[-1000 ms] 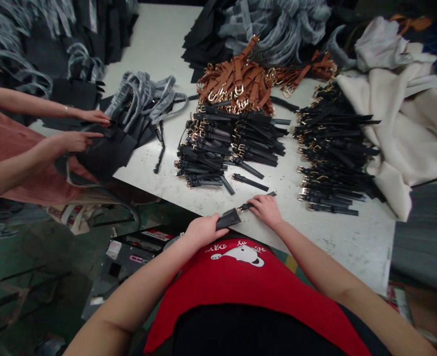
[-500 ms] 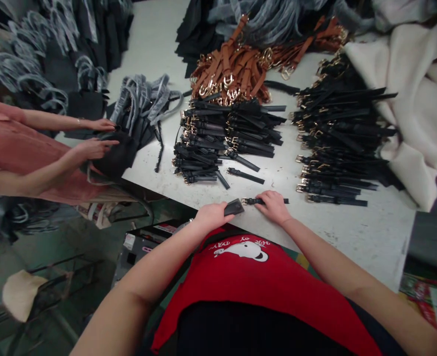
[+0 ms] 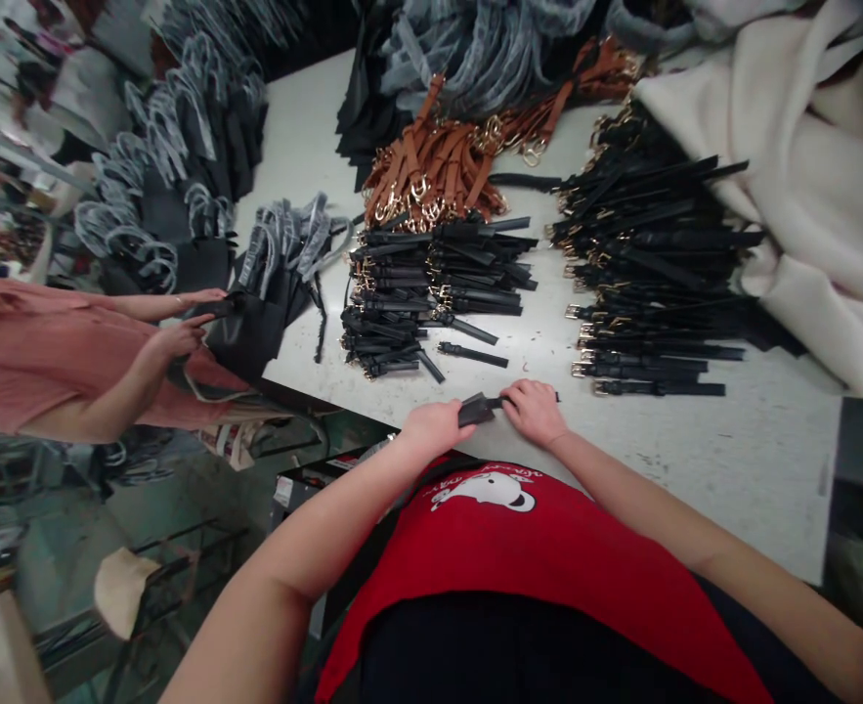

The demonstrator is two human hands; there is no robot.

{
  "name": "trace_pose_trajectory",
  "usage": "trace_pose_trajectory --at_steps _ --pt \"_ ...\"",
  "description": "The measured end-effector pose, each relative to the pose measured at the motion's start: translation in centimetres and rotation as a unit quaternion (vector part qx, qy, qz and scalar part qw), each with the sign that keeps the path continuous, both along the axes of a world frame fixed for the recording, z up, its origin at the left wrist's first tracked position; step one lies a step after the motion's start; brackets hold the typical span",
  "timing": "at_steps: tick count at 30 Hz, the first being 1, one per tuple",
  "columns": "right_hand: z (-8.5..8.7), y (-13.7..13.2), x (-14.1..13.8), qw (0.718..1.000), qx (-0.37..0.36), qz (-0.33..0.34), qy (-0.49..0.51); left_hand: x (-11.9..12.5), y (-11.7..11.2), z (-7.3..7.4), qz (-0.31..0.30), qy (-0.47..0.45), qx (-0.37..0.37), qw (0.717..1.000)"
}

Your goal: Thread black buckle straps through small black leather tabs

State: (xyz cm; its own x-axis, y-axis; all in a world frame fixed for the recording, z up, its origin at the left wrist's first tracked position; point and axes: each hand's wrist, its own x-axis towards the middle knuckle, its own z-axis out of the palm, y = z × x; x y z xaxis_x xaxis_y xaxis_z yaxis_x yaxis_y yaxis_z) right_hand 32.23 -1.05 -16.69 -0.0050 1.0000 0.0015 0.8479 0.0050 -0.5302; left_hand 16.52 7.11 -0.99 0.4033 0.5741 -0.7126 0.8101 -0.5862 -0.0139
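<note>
My left hand is closed around a flat black leather piece at the table's front edge. Beside it, my right hand grips a short black buckle strap from above, and most of that strap is under the fingers. The leather piece meets the strap's left end; the buckle no longer shows there. Just beyond my hands lies a single black buckle strap, and behind it a pile of similar black straps with gold buckles.
To the right lies another pile of black buckle straps, with cream fabric beyond. Brown straps and grey wrapped handles lie farther back. At the left, a co-worker in a pink top handles a black piece.
The leather piece in my left hand has moved right, onto the buckle end of the strap, which it now covers. The camera view has shifted somewhat to the left.
</note>
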Motion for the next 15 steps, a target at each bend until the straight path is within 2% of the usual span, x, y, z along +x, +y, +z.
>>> trace_pose_trajectory --at_steps 6,15 --pt "0.3 0.2 0.0 1.0 -0.006 0.002 0.017 2.4 0.5 0.6 -0.03 0.027 -0.005 0.999" --pt "0.2 0.3 0.3 1.0 0.007 -0.002 0.015 3.4 0.8 0.6 -0.065 0.031 -0.003 0.997"
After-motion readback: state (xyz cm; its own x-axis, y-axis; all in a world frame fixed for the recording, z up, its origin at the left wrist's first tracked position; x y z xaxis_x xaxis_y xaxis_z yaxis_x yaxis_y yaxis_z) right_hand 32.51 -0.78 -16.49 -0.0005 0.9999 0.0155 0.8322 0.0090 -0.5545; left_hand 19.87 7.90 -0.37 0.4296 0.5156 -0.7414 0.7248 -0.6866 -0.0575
